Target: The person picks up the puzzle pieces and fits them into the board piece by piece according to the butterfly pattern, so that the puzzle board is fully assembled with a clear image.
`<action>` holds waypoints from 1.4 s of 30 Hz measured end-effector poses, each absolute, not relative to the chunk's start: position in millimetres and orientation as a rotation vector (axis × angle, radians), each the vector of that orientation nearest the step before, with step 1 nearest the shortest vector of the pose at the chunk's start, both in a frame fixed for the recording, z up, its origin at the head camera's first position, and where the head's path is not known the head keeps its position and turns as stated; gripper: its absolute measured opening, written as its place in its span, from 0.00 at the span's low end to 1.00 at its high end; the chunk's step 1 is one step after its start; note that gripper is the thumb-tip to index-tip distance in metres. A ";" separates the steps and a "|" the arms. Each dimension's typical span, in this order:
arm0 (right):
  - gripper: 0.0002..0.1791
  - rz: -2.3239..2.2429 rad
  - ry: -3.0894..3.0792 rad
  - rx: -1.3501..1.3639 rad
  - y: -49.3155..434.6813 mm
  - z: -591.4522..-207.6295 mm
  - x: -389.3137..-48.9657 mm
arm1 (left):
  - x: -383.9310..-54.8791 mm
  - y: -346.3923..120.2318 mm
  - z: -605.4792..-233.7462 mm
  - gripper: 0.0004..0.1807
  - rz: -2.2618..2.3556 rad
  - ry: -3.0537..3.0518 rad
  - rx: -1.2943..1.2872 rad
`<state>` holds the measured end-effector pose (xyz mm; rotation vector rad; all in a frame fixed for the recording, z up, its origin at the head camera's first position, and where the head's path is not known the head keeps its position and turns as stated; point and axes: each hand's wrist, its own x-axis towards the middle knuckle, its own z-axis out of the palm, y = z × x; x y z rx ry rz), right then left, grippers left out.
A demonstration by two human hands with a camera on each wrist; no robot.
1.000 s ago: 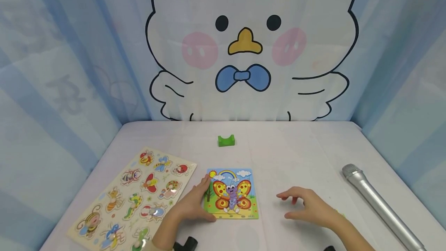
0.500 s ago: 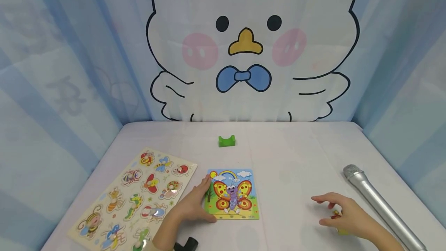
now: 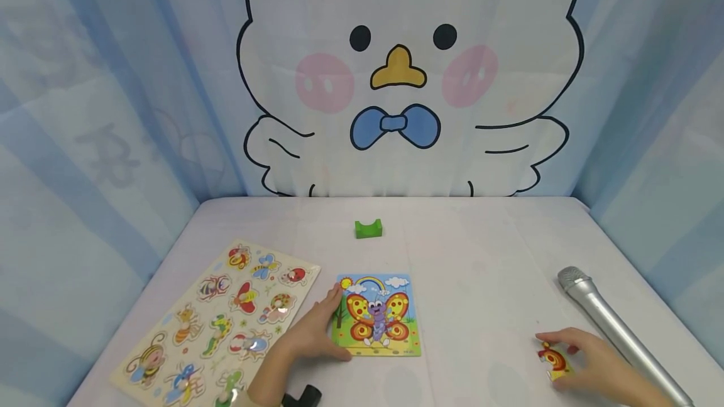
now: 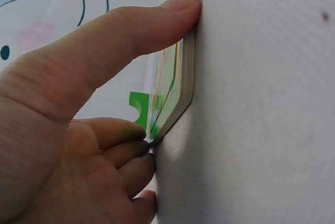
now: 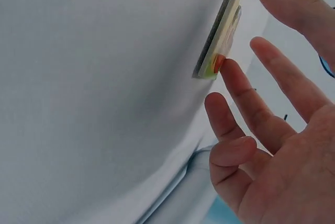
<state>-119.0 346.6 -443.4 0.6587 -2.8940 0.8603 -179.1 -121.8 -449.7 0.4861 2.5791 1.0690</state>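
A square butterfly puzzle board (image 3: 376, 316) lies flat in the middle of the table. My left hand (image 3: 310, 331) steadies its left side, thumb (image 4: 180, 5) against the near edge and fingers touching the left edge. At the right, my right hand (image 3: 594, 363) is around a small red-and-yellow puzzle piece (image 3: 553, 360). The right wrist view shows the thumb apart from the piece's wooden edge (image 5: 222, 35), while a fingertip touches or nearly touches it. The piece's right part is hidden under the hand in the head view.
A wooden board of cartoon insects (image 3: 217, 325) lies at an angle on the left. Behind the butterfly board sits a green notched block (image 3: 369, 229). A silver microphone (image 3: 622, 338) lies along the right side, close to my right hand.
My right hand has moved to the right and nearer the front edge, from bare table to around the small piece. The left hand and the butterfly board have stayed put.
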 end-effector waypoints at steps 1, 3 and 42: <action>0.33 0.868 -2.897 0.672 348.3 -444.0 -118.1 | -178.9 -121.8 -449.7 0.63 1.070 2.577 0.486; 0.35 0.883 -2.864 0.718 350.7 -446.2 -117.2 | -178.6 -121.4 -449.3 0.63 1.071 2.574 0.481; 0.30 0.639 -3.077 0.638 283.5 -416.8 -141.7 | -179.0 -121.2 -451.1 0.62 1.052 2.589 0.499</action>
